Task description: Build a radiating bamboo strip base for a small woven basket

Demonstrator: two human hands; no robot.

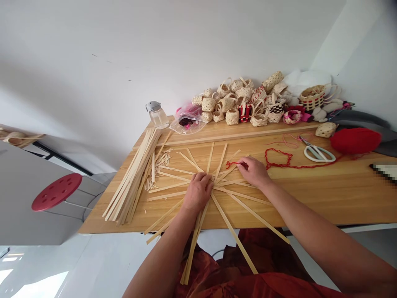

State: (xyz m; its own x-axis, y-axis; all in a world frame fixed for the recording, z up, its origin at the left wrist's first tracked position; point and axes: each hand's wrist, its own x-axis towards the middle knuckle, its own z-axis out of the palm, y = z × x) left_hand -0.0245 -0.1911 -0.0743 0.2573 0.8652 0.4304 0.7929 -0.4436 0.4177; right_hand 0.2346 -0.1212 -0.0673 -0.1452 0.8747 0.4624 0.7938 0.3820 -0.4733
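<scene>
Pale flat weaving strips (234,221) cross at one centre and fan out like spokes on the table, some reaching past its front edge. My left hand (198,190) presses down over the crossing, which it hides, fingers bent together on the strips. To the right, above the spokes, my right hand (252,170) pinches a length of red yarn (232,164) between thumb and fingers, with a short end sticking out to the left. More red yarn (279,159) lies in a loose loop and runs right toward a red yarn ball (355,140).
Scissors (319,153) with pale handles lie right of the yarn loop. A bundle of long strips (133,178) and small offcuts (161,161) lie left. Behind are a glass jar (158,116), a plastic bag (189,121) and many small woven baskets (232,116). A red stool (57,192) stands left.
</scene>
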